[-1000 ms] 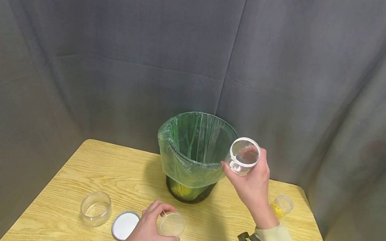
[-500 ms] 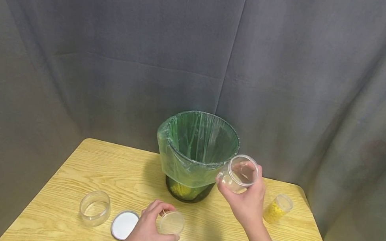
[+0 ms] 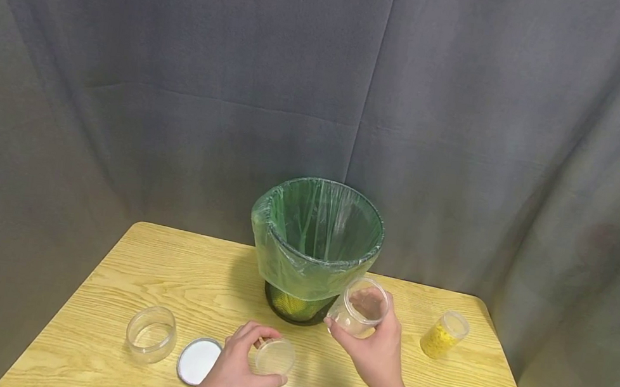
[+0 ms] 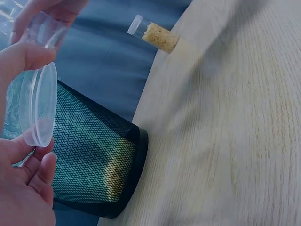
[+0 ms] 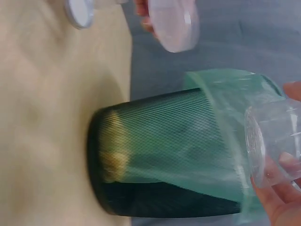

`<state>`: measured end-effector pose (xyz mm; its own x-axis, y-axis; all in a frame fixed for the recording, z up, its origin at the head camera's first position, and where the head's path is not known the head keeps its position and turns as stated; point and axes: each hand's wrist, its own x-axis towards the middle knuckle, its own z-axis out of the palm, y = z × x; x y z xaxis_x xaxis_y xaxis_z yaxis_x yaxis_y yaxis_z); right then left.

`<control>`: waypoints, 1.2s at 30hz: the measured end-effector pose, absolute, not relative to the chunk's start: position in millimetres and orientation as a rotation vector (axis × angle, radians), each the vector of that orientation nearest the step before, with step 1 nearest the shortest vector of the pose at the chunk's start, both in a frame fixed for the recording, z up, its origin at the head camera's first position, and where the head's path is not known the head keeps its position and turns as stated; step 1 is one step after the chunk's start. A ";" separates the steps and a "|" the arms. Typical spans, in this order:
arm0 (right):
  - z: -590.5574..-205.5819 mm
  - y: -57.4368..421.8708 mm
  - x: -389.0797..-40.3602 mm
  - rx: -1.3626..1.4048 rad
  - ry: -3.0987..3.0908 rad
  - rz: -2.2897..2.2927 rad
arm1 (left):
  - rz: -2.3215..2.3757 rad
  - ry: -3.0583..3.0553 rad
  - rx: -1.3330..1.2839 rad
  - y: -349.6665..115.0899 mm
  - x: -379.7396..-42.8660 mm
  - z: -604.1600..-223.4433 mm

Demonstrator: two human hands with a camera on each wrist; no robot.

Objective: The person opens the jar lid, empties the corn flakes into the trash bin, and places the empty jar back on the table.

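Note:
My left hand (image 3: 235, 367) pinches a translucent plastic lid (image 3: 275, 357) by its edge, thumb on one side and fingers on the other, above the table's front. In my right hand (image 3: 378, 354) is a clear plastic jar (image 3: 360, 308) without a lid, tilted, its mouth facing up toward the head camera; I see nothing inside it. The jar is just in front of a mesh wastebasket (image 4: 94, 155) lined with a green bag (image 3: 300, 275). In the right wrist view the jar (image 5: 275, 141) shows its base end, with fingers curled round it.
On the right of the wooden table (image 3: 192, 269) stands a clear jar of small yellow pieces (image 3: 441, 337). A wide clear container (image 3: 151, 335) and a white, grey-rimmed lid (image 3: 199, 361) lie at the left. Grey curtains (image 3: 231, 82) enclose the back and sides.
My right hand has brought the clear jar down and toward me, from beside the basket's rim to in front of it, nearer the left hand. The left hand with its lid has stayed still.

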<state>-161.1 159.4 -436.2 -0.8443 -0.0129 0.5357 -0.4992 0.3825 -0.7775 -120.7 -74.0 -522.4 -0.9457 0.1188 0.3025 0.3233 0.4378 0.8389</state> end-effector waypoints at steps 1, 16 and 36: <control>-437.0 157.9 -157.9 0.432 -2.219 1.471 | -1.517 -2.493 -0.385 -74.1 -120.4 -522.6; -520.1 156.1 -152.6 0.415 -2.402 1.412 | -1.449 -2.625 -0.367 -81.1 -123.3 -537.3; -560.9 151.2 -144.1 0.305 -2.455 1.327 | -1.185 -2.728 -0.421 -87.6 -127.0 -572.8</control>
<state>-144.1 151.2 -560.9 -0.9216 -0.0297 0.3869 -0.3400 0.5426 -0.7681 -127.0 -87.6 -572.8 -0.9514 0.1992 0.2350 0.3077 0.6509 0.6940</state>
